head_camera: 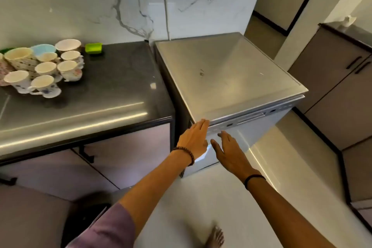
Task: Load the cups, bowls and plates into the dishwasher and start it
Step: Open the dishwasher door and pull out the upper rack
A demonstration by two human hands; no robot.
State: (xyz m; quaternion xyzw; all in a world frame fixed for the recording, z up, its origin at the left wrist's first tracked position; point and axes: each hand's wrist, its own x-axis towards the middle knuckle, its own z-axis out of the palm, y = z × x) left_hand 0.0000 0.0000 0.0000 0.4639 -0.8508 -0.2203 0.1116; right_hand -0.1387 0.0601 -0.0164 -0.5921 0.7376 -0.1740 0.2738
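Reaching: both arms stretch toward the front of the dishwasher [231,70], and neither hand holds anything.
Left hand: the left hand [194,139] is flat with its fingers straight and pressed together. Its fingertips lie at the top edge of the door [259,133], by the door's left corner. A beaded bracelet [186,153] circles the wrist.
Right hand: the right hand [227,151] is flat with its fingers slightly spread, over the door face just below the control strip. Whether it touches the door cannot be told. A dark band [254,179] sits on the wrist.
Dishwasher: it stands on the floor just right of the counter [112,90], with its door closed and its grey top bare.
Cups: flowered cups [44,68] are clustered upright at the far left of the counter, well apart from the dishwasher.
Bowls: two bowls [68,44], one pale blue and one white, sit at the far side of the cluster.
Green tub: a small green tub [93,48] sits just right of the bowls, near the marble wall.
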